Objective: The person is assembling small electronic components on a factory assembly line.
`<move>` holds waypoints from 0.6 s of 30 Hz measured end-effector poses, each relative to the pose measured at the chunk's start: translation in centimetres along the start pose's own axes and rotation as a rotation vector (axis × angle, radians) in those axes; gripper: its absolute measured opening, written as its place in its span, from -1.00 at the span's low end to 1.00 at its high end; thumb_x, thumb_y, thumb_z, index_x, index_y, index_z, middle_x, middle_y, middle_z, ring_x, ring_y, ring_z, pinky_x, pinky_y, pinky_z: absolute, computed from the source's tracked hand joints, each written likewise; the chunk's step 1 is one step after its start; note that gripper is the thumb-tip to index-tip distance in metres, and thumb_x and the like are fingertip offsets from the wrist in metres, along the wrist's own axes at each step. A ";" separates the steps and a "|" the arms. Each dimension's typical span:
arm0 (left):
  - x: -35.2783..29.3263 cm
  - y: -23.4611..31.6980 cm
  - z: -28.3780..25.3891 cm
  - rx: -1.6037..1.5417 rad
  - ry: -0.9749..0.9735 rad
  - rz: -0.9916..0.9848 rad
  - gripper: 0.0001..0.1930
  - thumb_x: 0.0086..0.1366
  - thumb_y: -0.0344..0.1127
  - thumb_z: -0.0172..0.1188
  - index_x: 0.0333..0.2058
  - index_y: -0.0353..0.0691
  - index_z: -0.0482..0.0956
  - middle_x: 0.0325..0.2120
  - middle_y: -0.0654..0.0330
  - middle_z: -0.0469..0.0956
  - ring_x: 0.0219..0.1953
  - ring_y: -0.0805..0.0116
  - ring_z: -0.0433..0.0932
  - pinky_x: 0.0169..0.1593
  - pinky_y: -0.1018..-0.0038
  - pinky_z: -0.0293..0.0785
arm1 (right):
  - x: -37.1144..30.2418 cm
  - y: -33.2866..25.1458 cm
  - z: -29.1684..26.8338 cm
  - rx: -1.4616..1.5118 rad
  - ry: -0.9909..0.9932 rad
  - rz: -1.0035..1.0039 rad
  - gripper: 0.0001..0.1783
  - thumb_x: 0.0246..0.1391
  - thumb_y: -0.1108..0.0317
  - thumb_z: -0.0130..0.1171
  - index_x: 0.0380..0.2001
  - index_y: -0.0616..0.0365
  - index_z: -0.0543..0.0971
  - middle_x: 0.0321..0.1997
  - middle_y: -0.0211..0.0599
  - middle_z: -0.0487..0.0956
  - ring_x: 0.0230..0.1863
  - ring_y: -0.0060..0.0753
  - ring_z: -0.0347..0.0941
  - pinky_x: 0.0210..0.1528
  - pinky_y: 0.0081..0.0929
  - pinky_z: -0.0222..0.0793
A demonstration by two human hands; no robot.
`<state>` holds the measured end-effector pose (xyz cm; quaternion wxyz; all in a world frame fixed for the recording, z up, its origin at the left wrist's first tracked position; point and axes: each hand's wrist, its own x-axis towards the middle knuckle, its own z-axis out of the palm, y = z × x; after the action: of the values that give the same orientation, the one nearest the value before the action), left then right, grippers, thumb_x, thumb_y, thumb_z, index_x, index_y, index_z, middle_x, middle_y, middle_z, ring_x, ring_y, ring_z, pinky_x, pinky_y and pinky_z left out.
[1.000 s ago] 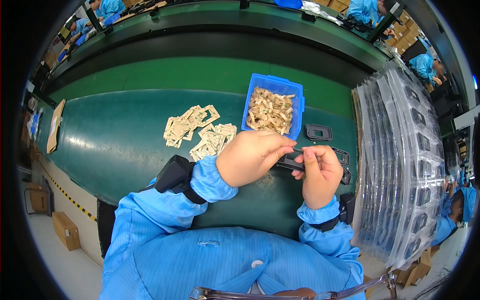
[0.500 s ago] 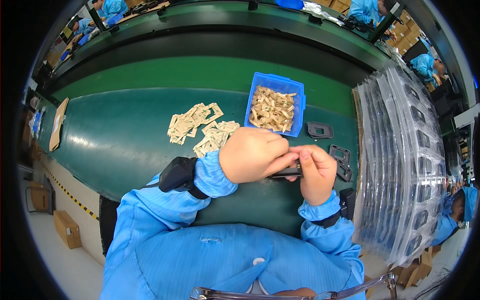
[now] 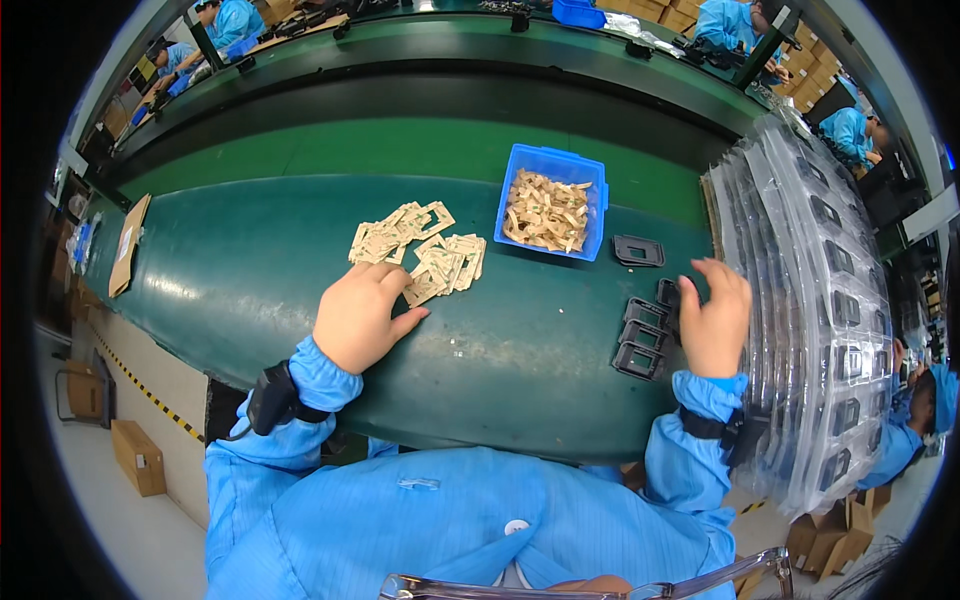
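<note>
My left hand lies at the near left edge of a loose pile of beige rectangular pieces with cut-out windows. Its fingertips reach the pieces and the thumb stands apart. My right hand is open, fingers spread, beside several black plastic frames on the right of the table; it partly covers one of them. Another black frame lies apart, farther back. Between the pile and that frame stands a blue bin full of crumpled tan strips.
A tall stack of clear plastic trays holding dark parts stands along the right side of the green table. At the far left end is a piece of brown cardboard. Co-workers in blue sit beyond the table and to the right.
Both hands were together in front of the bin around a dark part; they have since parted, the left to the beige pile, the right to the black frames. More frames now show there.
</note>
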<state>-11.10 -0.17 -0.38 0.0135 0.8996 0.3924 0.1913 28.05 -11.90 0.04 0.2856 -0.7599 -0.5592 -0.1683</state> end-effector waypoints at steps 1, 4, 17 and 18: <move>-0.1 0.1 0.2 -0.012 -0.021 -0.009 -0.70 0.11 -0.28 0.41 -0.20 -0.25 0.62 -0.37 0.09 0.66 -0.24 0.02 0.63 -0.13 0.19 0.56 | 0.8 -0.3 0.6 0.047 -0.038 -0.050 -0.69 -0.03 0.46 0.36 -0.14 0.17 0.66 0.04 -0.08 0.62 0.12 0.09 0.44 0.20 -0.12 0.34; -0.7 -0.4 1.0 -0.007 -0.041 0.009 -0.75 0.13 -0.32 0.37 -0.22 -0.26 0.64 -0.35 0.06 0.68 -0.29 0.01 0.64 -0.21 0.19 0.57 | 2.1 -0.3 3.6 0.119 -0.184 -0.107 -0.60 -0.07 0.46 0.38 -0.07 0.16 0.66 0.14 -0.07 0.60 0.24 0.10 0.39 0.31 -0.13 0.30; -0.4 -1.2 0.0 -0.131 -0.022 -0.097 -0.85 0.17 -0.32 0.35 -0.34 -0.27 0.72 -0.40 0.02 0.70 -0.35 0.01 0.67 -0.27 0.24 0.59 | 1.1 -0.9 3.1 0.245 0.013 -0.060 -0.81 -0.15 0.39 0.48 -0.37 0.13 0.77 -0.06 -0.11 0.69 0.06 -0.01 0.53 0.13 -0.16 0.44; -0.3 -1.3 0.0 -0.129 -0.020 -0.104 -0.85 0.17 -0.32 0.35 -0.34 -0.27 0.72 -0.40 0.02 0.70 -0.35 0.01 0.67 -0.27 0.24 0.59 | 0.8 -2.2 1.7 0.249 0.010 -0.066 -0.81 -0.15 0.39 0.48 -0.37 0.13 0.77 -0.06 -0.11 0.69 0.06 -0.01 0.53 0.13 -0.16 0.44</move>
<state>-12.21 0.49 -0.71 0.0854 0.8771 0.4254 0.2061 26.14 -9.78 -0.29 0.3748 -0.6989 -0.5990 -0.1106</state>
